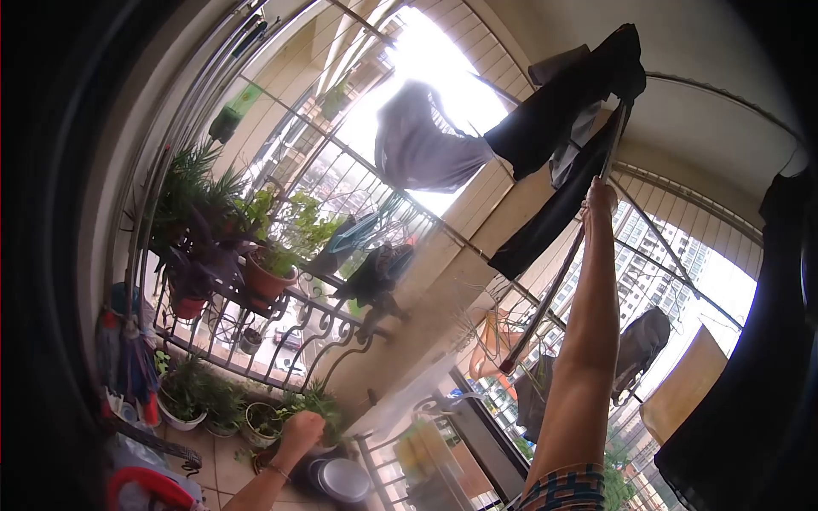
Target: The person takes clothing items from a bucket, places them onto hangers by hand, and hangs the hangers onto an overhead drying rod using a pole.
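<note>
My right hand (600,198) is raised high, its fingers wrapped round a long thin pole (545,305). The pole slants up to dark trousers (554,111) that hang near the ceiling, with a second dark leg dangling beside it. A grey garment (430,140) hangs to the left of the trousers, against the bright opening. Low in the view, my left hand (302,430) is closed in front of potted plants; whether anything is inside it is hidden.
Potted plants (271,277) stand along the railing (294,328) at the left, more on the tiled floor. Umbrellas (136,362) and a red basin (149,485) are lower left. Dark clothing (750,358) and a yellowish cloth (684,383) hang at the right.
</note>
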The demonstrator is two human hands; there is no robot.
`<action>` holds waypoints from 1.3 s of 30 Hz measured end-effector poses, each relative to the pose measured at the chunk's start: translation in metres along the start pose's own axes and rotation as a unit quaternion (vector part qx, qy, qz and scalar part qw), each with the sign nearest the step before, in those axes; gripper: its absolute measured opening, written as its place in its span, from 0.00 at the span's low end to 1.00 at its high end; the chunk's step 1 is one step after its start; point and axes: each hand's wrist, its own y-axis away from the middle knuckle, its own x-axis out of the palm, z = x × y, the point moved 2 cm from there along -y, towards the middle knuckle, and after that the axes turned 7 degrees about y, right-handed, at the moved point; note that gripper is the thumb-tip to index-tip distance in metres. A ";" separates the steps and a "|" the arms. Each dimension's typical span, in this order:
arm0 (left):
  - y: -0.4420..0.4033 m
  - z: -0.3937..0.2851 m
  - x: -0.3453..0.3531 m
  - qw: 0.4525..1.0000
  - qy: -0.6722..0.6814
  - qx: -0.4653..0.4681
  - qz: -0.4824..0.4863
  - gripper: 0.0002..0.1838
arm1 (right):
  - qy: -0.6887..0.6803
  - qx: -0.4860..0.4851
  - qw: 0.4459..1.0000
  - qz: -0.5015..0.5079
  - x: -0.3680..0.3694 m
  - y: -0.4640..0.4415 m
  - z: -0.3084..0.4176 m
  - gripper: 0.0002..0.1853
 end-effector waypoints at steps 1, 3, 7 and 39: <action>0.004 0.015 -0.008 1.000 0.002 -0.007 -0.013 0.10 | -0.019 0.032 0.999 0.003 -0.013 0.027 0.016 0.23; 0.014 0.042 -0.021 0.999 0.010 -0.022 -0.040 0.11 | -0.032 0.049 0.998 -0.017 -0.018 0.041 0.023 0.24; 0.041 0.069 -0.037 0.985 0.055 -0.134 -0.099 0.11 | 0.006 0.046 0.999 -0.001 -0.007 0.009 0.005 0.24; 0.118 0.124 -0.078 0.959 0.048 -0.229 -0.159 0.08 | -0.327 0.109 0.930 0.125 -0.029 0.212 -0.010 0.10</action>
